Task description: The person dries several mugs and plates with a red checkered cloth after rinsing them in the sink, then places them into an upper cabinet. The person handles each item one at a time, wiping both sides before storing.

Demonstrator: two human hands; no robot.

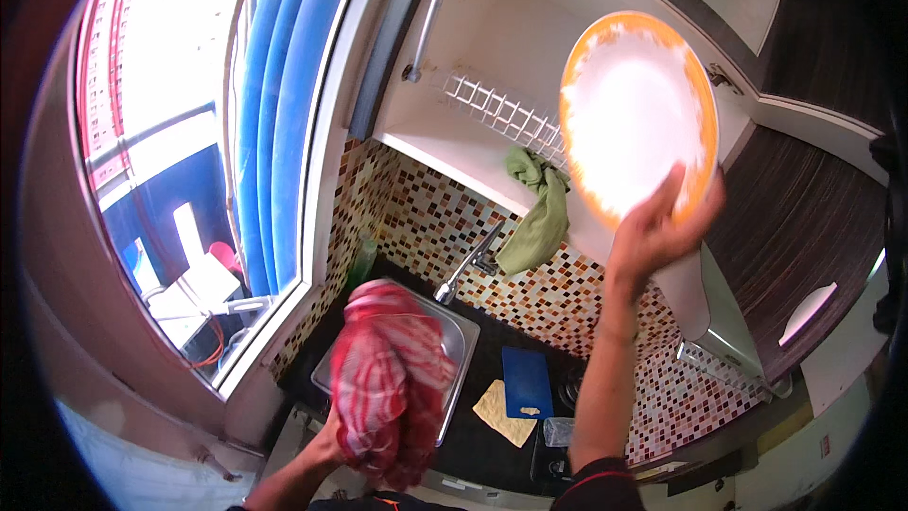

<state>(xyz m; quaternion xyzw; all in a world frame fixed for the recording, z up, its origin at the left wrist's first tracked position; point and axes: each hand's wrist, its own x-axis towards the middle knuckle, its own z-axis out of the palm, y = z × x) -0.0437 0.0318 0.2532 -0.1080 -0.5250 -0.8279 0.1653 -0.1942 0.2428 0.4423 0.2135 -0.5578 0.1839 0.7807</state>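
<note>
My right hand is raised before the open wall cabinet and grips the lower rim of a white plate with an orange-yellow patterned border. The plate's face is turned towards me and its middle is washed out by glare. Lower down, my left hand holds a red and white striped cloth in front of the steel sink. The cloth covers most of that hand's fingers and much of the basin.
A white wire rack stands in the cabinet, with a green cloth hanging over its front edge. Below are a chrome tap, a blue cutting board, a yellowish cloth and a green bottle. A window is at left.
</note>
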